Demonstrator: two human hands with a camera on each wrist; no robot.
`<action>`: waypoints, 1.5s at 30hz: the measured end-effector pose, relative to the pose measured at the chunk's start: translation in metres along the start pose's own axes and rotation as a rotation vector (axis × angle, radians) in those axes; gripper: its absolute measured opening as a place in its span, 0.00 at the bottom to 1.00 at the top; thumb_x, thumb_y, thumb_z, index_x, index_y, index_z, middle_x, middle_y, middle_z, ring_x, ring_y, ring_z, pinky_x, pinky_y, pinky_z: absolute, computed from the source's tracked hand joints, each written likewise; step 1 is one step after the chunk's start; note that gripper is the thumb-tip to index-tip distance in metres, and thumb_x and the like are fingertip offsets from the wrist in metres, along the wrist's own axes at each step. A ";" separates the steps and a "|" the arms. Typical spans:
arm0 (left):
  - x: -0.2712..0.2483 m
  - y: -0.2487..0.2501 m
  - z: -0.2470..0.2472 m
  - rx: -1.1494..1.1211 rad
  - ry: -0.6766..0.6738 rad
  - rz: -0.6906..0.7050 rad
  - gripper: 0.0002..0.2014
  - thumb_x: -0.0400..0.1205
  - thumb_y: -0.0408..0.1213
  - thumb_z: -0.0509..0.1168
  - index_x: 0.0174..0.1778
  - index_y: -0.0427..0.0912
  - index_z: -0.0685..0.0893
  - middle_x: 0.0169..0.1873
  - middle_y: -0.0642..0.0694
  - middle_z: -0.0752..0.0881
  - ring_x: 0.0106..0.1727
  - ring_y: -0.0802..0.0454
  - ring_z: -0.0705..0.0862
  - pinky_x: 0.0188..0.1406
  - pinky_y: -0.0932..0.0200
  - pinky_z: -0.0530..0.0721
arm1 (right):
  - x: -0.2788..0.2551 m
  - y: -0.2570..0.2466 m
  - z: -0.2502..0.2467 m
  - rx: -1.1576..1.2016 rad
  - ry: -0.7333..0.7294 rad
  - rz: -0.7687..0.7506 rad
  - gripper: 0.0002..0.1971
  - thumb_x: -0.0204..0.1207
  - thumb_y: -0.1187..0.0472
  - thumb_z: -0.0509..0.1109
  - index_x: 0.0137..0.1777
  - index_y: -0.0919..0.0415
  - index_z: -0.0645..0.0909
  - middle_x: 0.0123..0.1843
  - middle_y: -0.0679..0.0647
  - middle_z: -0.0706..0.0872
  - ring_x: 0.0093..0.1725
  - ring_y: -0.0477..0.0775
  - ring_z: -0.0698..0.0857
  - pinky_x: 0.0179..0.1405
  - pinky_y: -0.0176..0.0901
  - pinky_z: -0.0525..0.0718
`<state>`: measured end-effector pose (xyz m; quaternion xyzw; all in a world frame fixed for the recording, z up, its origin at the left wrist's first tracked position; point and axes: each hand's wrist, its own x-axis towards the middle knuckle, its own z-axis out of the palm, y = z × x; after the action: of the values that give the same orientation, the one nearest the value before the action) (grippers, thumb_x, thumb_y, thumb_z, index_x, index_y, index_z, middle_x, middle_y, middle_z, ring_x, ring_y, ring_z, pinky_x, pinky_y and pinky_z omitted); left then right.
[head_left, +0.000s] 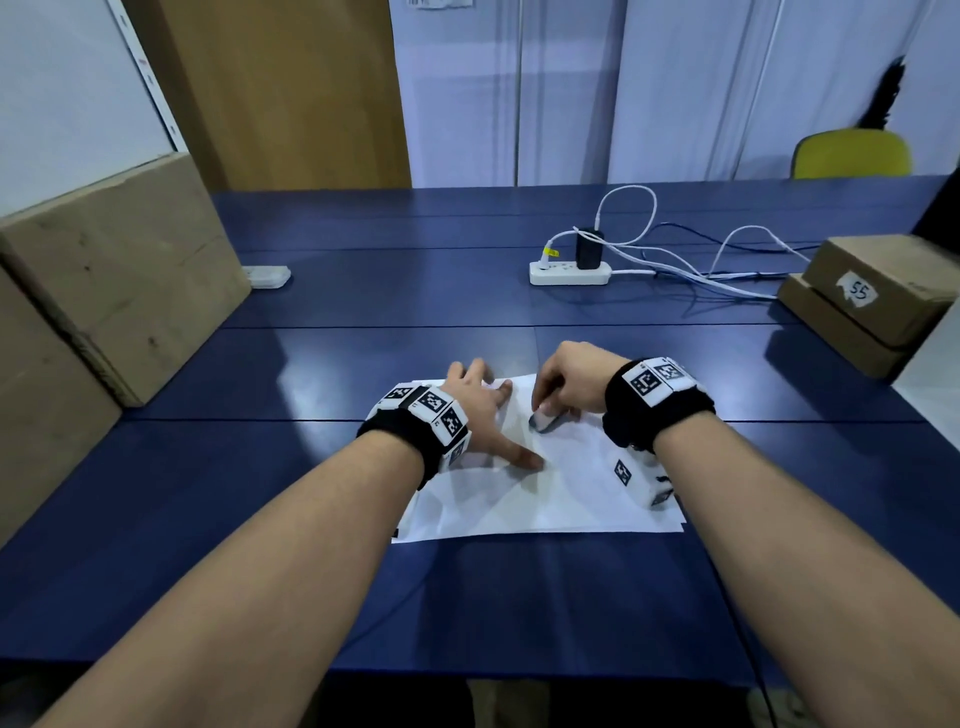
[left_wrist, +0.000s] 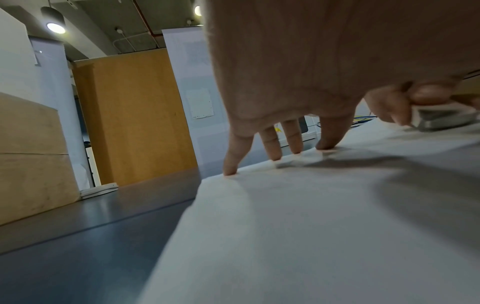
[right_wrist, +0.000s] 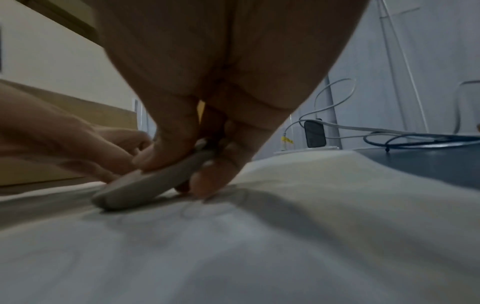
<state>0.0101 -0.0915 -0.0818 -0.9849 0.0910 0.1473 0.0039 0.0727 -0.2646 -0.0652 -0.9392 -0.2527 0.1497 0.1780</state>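
left hand (head_left: 478, 410) spread, fingertips (left_wrist: 230, 171) pressing a white sheet (head_left: 545, 499) flat, centred toward the blue table's (head_left: 363, 312) near edge. right hand (head_left: 571, 382) pinches a small grey block (head_left: 543, 422), tilted, on the sheet's far half. power strip (head_left: 569, 273) well beyond; cardboard boxes (head_left: 119, 275) at both side edges.

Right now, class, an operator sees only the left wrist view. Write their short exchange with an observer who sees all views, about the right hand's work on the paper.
Operator: How is the grey object held?
Observer: Tilted; the right hand pinches it, low end on the paper.
Operator: Any marks there?
Observer: Yes, faint lines beside it.
Operator: What lies off to the right?
Observer: A cardboard box marked 55.
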 end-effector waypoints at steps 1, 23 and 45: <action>0.001 0.000 0.000 0.004 0.012 0.006 0.59 0.61 0.82 0.65 0.84 0.49 0.65 0.73 0.46 0.65 0.71 0.43 0.64 0.67 0.47 0.70 | 0.001 -0.002 0.002 -0.013 -0.004 -0.004 0.04 0.71 0.65 0.78 0.41 0.54 0.91 0.26 0.44 0.86 0.24 0.45 0.84 0.42 0.48 0.91; -0.002 0.002 -0.005 0.026 0.041 -0.009 0.60 0.54 0.86 0.63 0.78 0.51 0.73 0.58 0.49 0.71 0.64 0.47 0.71 0.63 0.43 0.77 | 0.006 -0.002 0.002 -0.101 0.175 0.025 0.04 0.74 0.59 0.77 0.46 0.57 0.89 0.42 0.52 0.90 0.43 0.51 0.87 0.47 0.44 0.85; 0.000 0.002 -0.003 0.023 0.041 -0.019 0.63 0.54 0.85 0.65 0.82 0.52 0.67 0.62 0.49 0.71 0.68 0.46 0.70 0.66 0.42 0.75 | -0.010 0.010 -0.005 -0.061 0.130 0.016 0.03 0.72 0.62 0.77 0.44 0.55 0.89 0.37 0.46 0.88 0.42 0.48 0.86 0.44 0.39 0.81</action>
<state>0.0110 -0.0933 -0.0788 -0.9884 0.0832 0.1262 0.0146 0.0705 -0.2796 -0.0634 -0.9538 -0.2377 0.0819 0.1643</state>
